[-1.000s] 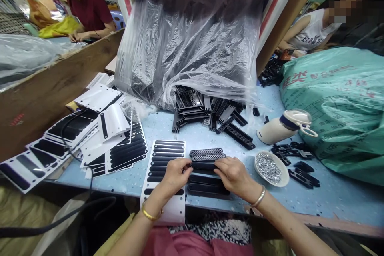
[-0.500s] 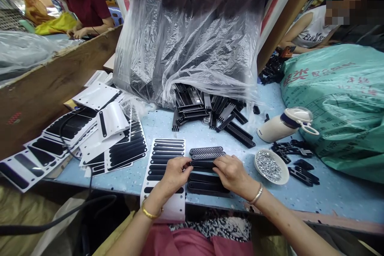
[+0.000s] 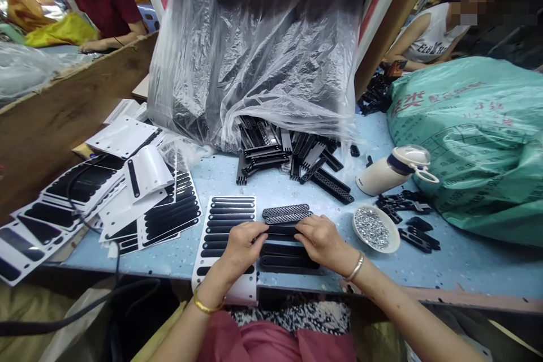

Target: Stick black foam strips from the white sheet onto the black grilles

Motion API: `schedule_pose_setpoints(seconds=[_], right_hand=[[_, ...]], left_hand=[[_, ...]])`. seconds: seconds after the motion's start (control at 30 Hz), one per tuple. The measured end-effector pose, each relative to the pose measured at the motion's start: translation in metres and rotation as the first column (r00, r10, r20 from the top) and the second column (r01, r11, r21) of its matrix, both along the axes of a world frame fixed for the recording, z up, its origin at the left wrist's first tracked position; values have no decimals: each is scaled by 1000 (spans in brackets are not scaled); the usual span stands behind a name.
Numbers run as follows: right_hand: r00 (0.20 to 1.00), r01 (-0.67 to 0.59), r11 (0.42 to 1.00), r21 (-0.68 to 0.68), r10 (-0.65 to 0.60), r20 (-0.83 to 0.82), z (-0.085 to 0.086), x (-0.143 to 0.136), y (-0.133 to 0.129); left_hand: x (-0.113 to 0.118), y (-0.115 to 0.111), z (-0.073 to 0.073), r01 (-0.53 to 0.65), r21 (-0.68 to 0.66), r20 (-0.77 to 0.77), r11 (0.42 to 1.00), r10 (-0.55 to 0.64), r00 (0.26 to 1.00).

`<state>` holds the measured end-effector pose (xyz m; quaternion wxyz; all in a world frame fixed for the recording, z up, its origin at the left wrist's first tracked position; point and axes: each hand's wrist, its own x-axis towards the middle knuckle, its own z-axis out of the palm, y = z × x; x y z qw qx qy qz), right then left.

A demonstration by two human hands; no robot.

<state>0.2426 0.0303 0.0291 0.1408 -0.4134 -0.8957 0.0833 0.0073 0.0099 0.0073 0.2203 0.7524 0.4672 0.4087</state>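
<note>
Held strip: we are holding a slim black strip (image 3: 281, 230) just right of the white sheet of black strips (image 3: 245, 293); whether it is touching the table (image 3: 445, 277) we cannot tell.
Left hand: our left hand (image 3: 244, 244) is reaching across the sheet's right edge, thumb and forefinger pinching the strip's left end.
Right hand: our right hand (image 3: 321, 240), farther right of the sheet, is pinching the other end, its fingers bunched and partly hiding it.
Perforated pair: two perforated strips (image 3: 286, 214) are lying right of the sheet, just beyond the held strip.
Plain strips: plain black strips (image 3: 288, 262) are lying right of the sheet, on our side of the held strip.
Slip risk: uneven pressure from our two pinches could be twisting the strip askew, pushing it into its neighbours.
Snag risk: our gold bracelet (image 3: 207, 305) is sitting close to the sheet's overhanging near end; a low pull could be dragging the sheet off.
Spill risk: a white bowl (image 3: 395, 243) of shiny metal bits (image 3: 371, 226) is standing well right of the sheet; a wide rightward swing could be tipping it.
</note>
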Motion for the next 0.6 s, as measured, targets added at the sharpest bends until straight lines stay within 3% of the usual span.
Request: schedule_pose_setpoints(seconds=[0.37, 0.5, 0.6], right_hand=[[948, -38, 985, -166, -16, -317, -10, 8, 7], [931, -66, 989, -130, 15, -364, -13, 9, 6], [934, -115, 993, -17, 102, -341, -12, 9, 4]], left_hand=[[-1, 3, -4, 31, 147, -63, 989, -22, 998], [-1, 4, -4, 37, 161, -67, 986, -26, 997], [-2, 5, -4, 50, 167, -73, 985, -38, 997]])
